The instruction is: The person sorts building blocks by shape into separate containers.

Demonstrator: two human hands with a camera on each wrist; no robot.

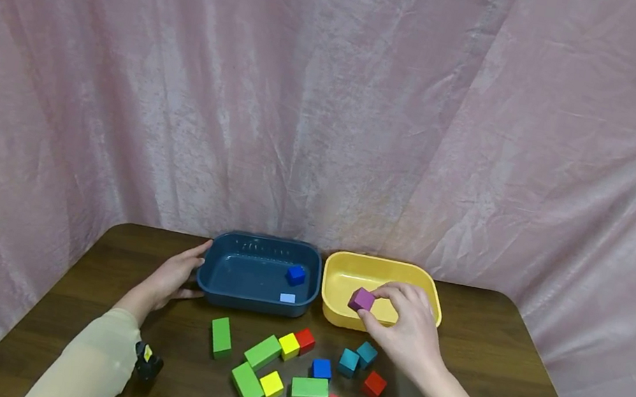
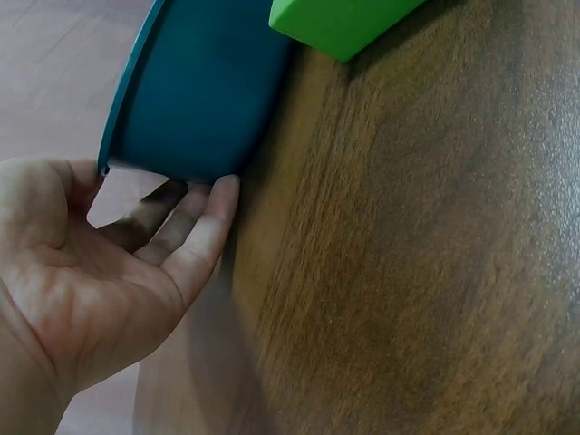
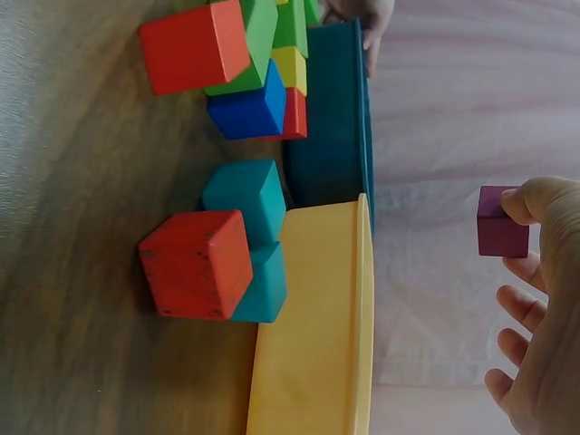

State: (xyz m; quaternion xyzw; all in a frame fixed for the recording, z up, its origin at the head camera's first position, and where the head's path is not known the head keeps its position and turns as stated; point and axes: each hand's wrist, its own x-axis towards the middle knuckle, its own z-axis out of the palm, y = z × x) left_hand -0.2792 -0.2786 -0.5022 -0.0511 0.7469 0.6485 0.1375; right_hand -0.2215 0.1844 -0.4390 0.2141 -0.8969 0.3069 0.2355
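Observation:
Between thumb and fingertips my right hand [image 1: 413,325] pinches a purple cube [image 1: 361,300]. The cube is held up over the front of the yellow bin [image 1: 436,287]. In the right wrist view the purple cube [image 3: 501,222] sits at the thumb tip, with the other fingers spread below it. My left hand [image 1: 172,278] rests against the left end of the dark blue bin [image 1: 239,302]. Seen from the left wrist, fairly straight fingers [image 2: 204,240] touch that bin's outer wall [image 2: 195,100].
Inside the dark blue bin lie a blue cube [image 1: 296,275] and a light blue piece [image 1: 287,298]. In front of the bins are several green blocks [image 1: 220,337], yellow cubes [image 1: 271,386], red cubes [image 1: 374,385], teal cubes [image 1: 349,362] and a blue cube [image 1: 321,369]. A pink curtain [image 1: 331,123] hangs behind.

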